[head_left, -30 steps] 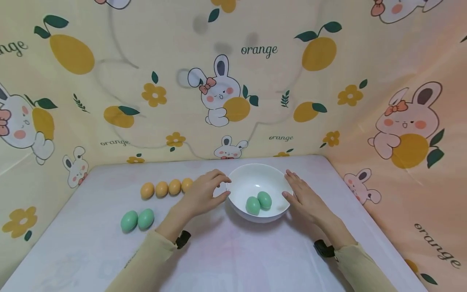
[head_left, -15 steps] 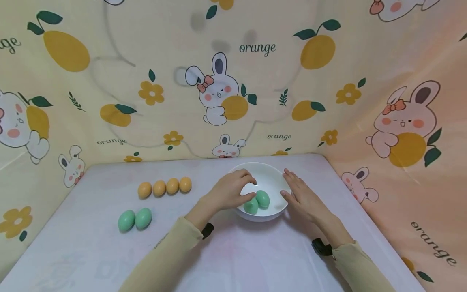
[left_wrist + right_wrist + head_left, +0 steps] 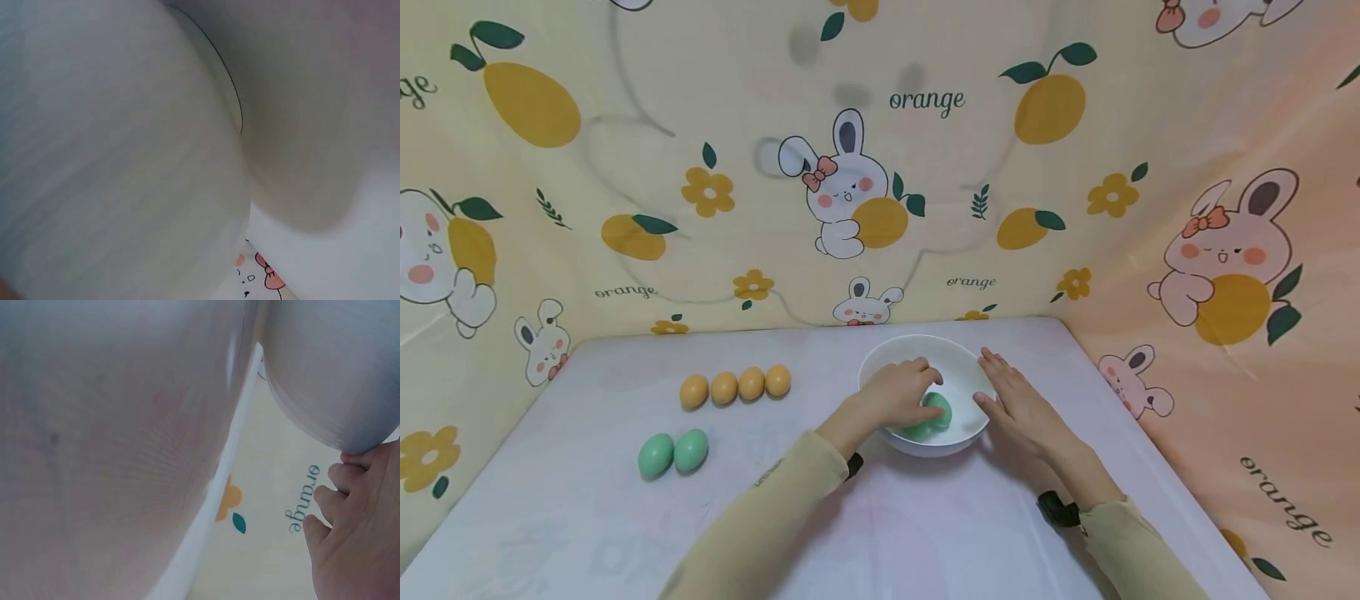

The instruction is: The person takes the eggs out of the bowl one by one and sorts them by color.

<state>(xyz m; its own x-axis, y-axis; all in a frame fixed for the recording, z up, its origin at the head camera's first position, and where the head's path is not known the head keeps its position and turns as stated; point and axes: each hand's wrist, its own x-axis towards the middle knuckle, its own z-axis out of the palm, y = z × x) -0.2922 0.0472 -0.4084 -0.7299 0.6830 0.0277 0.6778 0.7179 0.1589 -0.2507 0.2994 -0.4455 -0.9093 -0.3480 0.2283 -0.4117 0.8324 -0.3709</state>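
Observation:
A white bowl (image 3: 928, 450) stands at the right of the table's middle, holding two green eggs. My left hand (image 3: 887, 398) reaches over its left rim. The thumb crosses in front of one green egg (image 3: 944, 404), while the index finger stays above it, a gap between them. The other green egg (image 3: 916, 432) lies partly hidden under this hand. My right hand (image 3: 1028, 410) rests at the bowl's right side with its fingers straight. In the right wrist view, those fingertips touch the bowl's outer wall (image 3: 331, 369). The bowl (image 3: 125, 150) fills much of the left wrist view.
A row of several yellow eggs (image 3: 751, 384) lies toward the table's back left. Two more green eggs (image 3: 691, 451) sit side by side in front of that row. A patterned cloth backdrop (image 3: 737, 100) rises behind the white-covered table (image 3: 587, 533).
My left hand has moved right, from the bowl's left rim to inside the bowl over the green eggs. The right hand has kept its place at the bowl's side.

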